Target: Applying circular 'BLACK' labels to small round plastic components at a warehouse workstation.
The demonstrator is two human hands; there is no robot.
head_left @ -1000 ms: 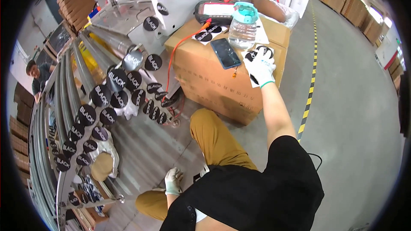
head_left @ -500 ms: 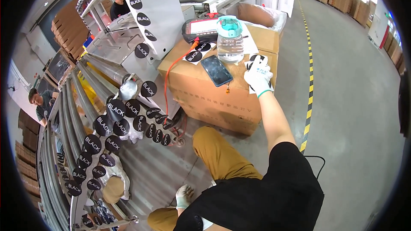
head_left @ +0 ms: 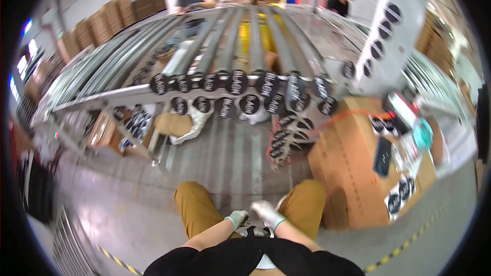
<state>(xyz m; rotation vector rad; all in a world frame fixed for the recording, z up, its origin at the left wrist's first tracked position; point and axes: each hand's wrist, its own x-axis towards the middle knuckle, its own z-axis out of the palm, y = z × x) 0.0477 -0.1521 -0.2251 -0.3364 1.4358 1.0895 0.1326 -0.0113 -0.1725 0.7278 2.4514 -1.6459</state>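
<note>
In front of my lap, my left hand [head_left: 238, 218] wears a white glove with a green cuff, its fingers curled in; whatever lies in them is too small to make out. Close beside it on the right, my right hand [head_left: 267, 213] is gloved the same way and smeared by motion, so its fingers do not show clearly. Just below both hands is a small dark and white patch, too blurred to name. A white sheet of round black stickers [head_left: 400, 197] lies on the cardboard box [head_left: 348, 174] to my right, apart from both hands.
On the box are a phone [head_left: 382, 156], a clear bottle with a teal lid [head_left: 422, 134] and a red-and-black device [head_left: 401, 110] with an orange cable. Ahead runs a roller conveyor [head_left: 225, 46], its frame [head_left: 138, 95] lined with round black stickers. Two people are beyond it.
My view has swung left to face the conveyor. My right hand has left the stickers on the box and come to my lap, close to my left hand.
</note>
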